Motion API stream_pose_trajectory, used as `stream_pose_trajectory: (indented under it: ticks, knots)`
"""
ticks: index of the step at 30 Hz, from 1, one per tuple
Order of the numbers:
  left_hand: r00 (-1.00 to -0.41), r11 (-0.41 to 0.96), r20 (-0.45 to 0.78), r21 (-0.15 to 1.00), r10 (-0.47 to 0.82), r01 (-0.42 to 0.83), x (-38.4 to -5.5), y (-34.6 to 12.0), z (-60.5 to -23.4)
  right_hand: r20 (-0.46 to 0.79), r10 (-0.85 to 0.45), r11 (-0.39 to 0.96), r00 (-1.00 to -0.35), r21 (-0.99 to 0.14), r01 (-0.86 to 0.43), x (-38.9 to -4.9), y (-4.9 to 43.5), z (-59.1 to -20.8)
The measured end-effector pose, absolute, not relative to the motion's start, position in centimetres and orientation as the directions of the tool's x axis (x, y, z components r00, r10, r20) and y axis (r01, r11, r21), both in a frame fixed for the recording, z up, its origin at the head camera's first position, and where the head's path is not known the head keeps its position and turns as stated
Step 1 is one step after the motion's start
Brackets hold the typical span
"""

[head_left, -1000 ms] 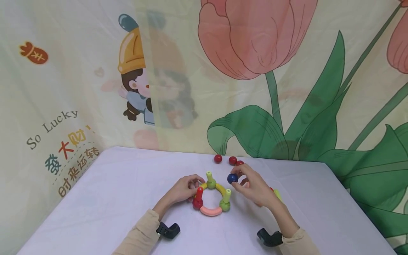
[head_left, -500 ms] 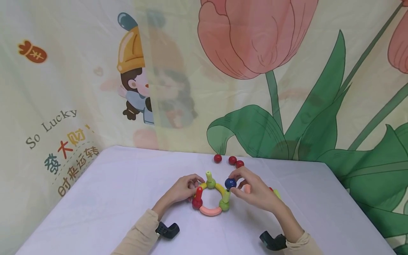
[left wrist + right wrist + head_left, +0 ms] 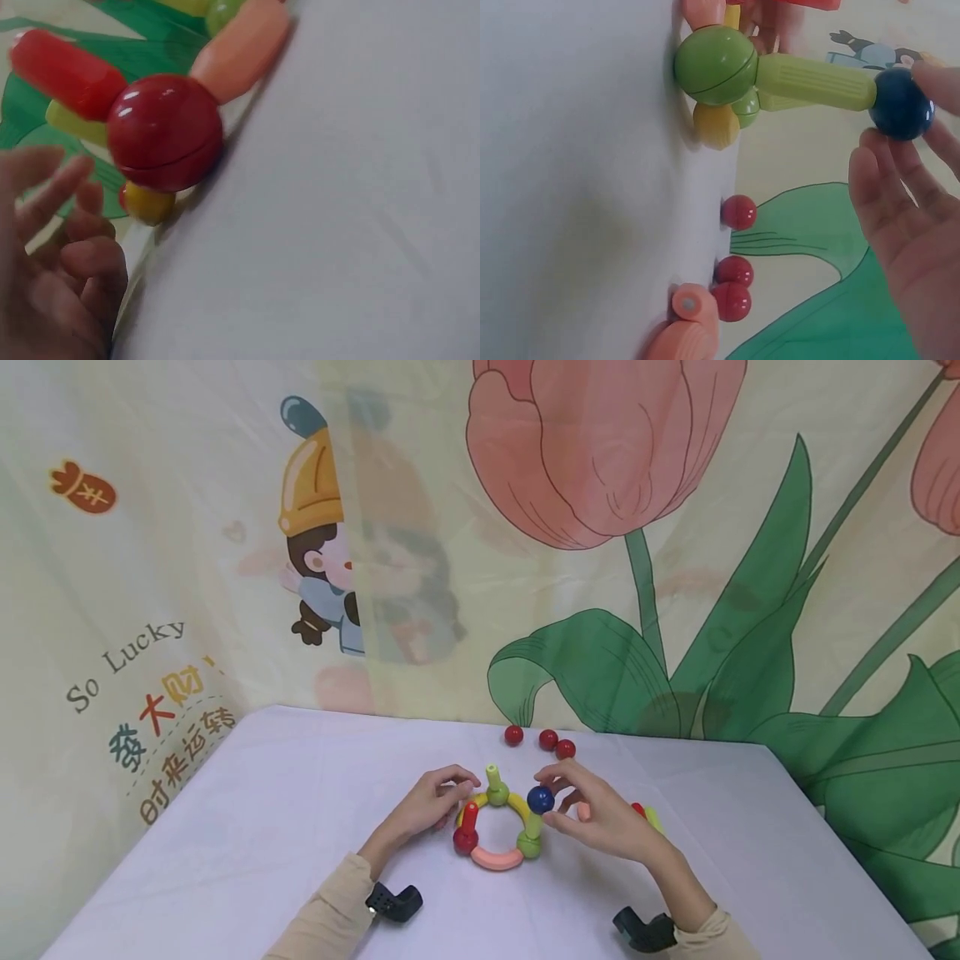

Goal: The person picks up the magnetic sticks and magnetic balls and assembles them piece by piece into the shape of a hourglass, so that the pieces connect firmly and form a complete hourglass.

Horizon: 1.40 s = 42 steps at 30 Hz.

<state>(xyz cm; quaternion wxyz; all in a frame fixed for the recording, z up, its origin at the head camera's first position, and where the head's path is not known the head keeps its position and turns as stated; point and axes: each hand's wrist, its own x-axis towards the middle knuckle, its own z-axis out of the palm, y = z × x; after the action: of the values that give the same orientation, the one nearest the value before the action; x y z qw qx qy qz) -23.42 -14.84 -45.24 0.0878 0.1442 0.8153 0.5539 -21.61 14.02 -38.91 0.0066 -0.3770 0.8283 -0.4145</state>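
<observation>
On the white table lies a ring of toy pieces: yellow curved sticks (image 3: 519, 807), a pink curved stick (image 3: 497, 859), two green balls and a red ball (image 3: 466, 839). From each ball a rod stands upright, the red rod (image 3: 67, 73) on the red one, light green rods on the green ones. My right hand (image 3: 600, 810) pinches a dark blue ball (image 3: 902, 103) between thumb and fingers, right at the top of the near-right light green rod (image 3: 817, 80). Beside the ring's left side, my left hand (image 3: 431, 800) has its fingers loosely bent, holding nothing.
Three loose red balls (image 3: 513, 736) sit near the table's back edge. Pink pieces (image 3: 682, 339) lie right of the ring, partly behind my right hand. Farther right are a red piece and a light green stick (image 3: 653, 818). A printed curtain hangs behind the table.
My right hand has brought the blue ball down and slightly left, onto the top of the near-right green rod. My left fingers have loosened from the ring's left side.
</observation>
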Motion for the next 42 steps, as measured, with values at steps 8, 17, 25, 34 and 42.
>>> stream_pose_trajectory:
  ticks: [8, 17, 25, 34, 42]
  knots:
    - [-0.840, -0.026, 0.143, 0.988, 0.524, 0.152, -23.5, -16.8, -45.6, 0.166, -0.643, 0.408, -0.747, -0.751, -0.519, -22.3, 14.4, -40.3]
    - [-0.746, 0.115, 0.076, 0.973, 0.661, 0.201, -23.5, -16.8, -45.7, 0.106, -0.649, 0.417, -0.754, -0.779, -0.468, -22.6, 13.9, -41.5]
    - [-0.757, 0.204, 0.047, 0.951, 0.652, 0.234, -23.4, -16.1, -45.3, 0.108, -0.636, 0.413, -0.764, -0.789, -0.456, -22.2, 13.3, -41.8]
    - [-0.794, 0.258, 0.039, 0.935, 0.607, 0.243, -23.2, -15.7, -45.0, 0.171, -0.642, 0.410, -0.748, -0.748, -0.522, -22.1, 12.4, -42.0]
    - [-0.813, 0.273, 0.071, 0.922, 0.578, 0.275, -23.1, -15.3, -45.0, 0.188, -0.635, 0.433, -0.749, -0.717, -0.546, -21.8, 11.7, -41.8]
